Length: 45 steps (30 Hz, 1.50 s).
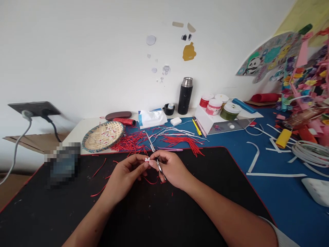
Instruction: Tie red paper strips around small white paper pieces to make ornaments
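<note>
Pinched between the fingertips of my left hand (125, 173) is a small white cord knot (147, 160), from which a red cord (151, 182) hangs. My right hand (172, 168) touches the knot's right side with thumb and forefinger. That same hand also carries slim metal scissors (150, 141), their tips pointing away from me and the handles partly hidden by my fingers. Just beyond lies a pile of cut red cords (132, 141), with a bundle of red cords (183, 141) and white cords (177, 130) to its right.
A woven basket (88, 140) holds small red-and-white pieces. Behind are a red thread spool (124, 121), tissue pack (153, 118), black thermos (185, 96) and jars (230, 111). White strips (276, 175) and a coiled roll (311, 152) lie right. A black mat (154, 219) is under my hands.
</note>
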Each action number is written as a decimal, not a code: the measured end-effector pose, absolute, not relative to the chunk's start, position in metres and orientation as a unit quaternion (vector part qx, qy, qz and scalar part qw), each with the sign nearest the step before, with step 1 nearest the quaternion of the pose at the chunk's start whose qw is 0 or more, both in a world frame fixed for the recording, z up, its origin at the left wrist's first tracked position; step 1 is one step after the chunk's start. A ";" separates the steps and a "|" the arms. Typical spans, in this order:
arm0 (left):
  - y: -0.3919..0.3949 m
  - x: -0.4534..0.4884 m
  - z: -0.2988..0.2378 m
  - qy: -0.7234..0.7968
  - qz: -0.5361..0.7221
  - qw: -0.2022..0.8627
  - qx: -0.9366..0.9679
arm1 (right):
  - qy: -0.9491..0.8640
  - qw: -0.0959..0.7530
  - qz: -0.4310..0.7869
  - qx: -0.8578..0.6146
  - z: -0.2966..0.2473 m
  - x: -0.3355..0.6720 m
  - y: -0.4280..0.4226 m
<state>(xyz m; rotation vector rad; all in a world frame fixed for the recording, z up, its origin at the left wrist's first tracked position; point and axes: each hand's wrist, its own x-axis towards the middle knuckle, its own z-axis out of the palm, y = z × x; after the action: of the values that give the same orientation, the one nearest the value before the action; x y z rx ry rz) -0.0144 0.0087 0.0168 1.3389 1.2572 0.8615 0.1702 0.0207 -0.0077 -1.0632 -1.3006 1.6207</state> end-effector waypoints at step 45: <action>0.029 -0.038 0.003 0.428 0.634 0.594 0.251 | -0.571 0.346 0.620 -0.412 -0.015 0.164 0.009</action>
<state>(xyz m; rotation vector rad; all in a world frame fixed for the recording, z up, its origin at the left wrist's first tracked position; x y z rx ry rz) -0.0383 0.0288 0.0029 0.5833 0.9946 1.4724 0.1644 0.0095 -0.0153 -1.0700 -1.4818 1.6083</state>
